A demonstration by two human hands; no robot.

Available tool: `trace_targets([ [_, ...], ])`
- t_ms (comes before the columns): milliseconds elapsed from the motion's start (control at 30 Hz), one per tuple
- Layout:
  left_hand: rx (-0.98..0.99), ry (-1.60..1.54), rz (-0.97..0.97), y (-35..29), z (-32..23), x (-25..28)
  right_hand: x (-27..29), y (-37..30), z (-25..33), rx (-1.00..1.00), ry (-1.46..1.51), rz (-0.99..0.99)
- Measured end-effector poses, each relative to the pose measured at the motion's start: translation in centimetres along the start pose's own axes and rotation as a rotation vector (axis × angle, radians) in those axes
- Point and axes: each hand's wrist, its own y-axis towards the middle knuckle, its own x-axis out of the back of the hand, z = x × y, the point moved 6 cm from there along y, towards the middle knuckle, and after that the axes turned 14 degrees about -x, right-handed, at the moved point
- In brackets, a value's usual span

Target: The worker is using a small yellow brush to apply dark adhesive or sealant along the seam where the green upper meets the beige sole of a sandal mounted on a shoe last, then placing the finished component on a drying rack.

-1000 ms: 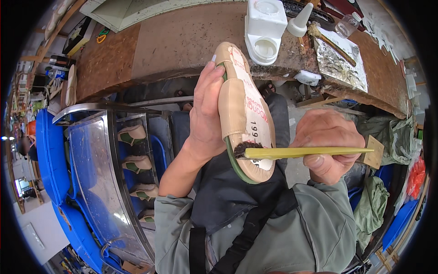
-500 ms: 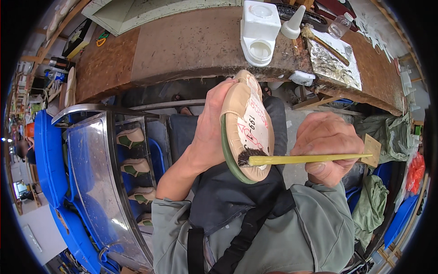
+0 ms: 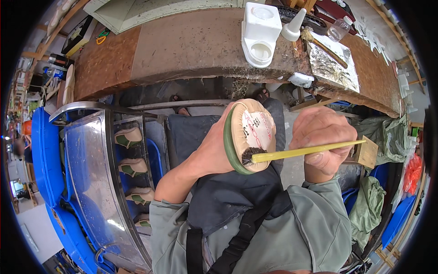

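My left hand [image 3: 216, 148] is wrapped round an unfinished shoe [image 3: 255, 125], beige with a green band along its edge. The shoe's underside faces up toward me, with gathered material round its rim and handwriting in the middle. In my right hand [image 3: 323, 139] is a brush with a long yellow handle [image 3: 301, 152], pinched between thumb and fingers. Its dark bristles [image 3: 252, 155] touch the near end of the shoe's underside, close to the green edge. The fingers of my left hand are mostly hidden behind the shoe.
Ahead runs a worn brown workbench [image 3: 182, 50] with a white dispenser [image 3: 262, 34], a white nozzle bottle [image 3: 294, 25], a clear bottle [image 3: 340, 28] and another brush [image 3: 329, 51] on stained paper. At left, a metal rack [image 3: 93, 155] holds several similar shoes [image 3: 128, 137] beside blue bins [image 3: 48, 155].
The shoe has tipped and turned in my left hand, so its far end is lower and it looks shorter. The brush stays at the near end, its handle now slanting more upward to the right.
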Motion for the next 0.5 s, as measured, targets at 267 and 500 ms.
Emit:
trace_targets([
  [267, 0.003, -0.147, 0.089, -0.5, 0.9, -1.3, 0.8, 0.6, -0.8, 0.023, 0.042, 0.053],
  [500, -0.042, -0.260, 0.297, 0.4, -0.6, -2.6, 1.6, 0.8, -1.1, 0.097, 0.042, 0.137],
])
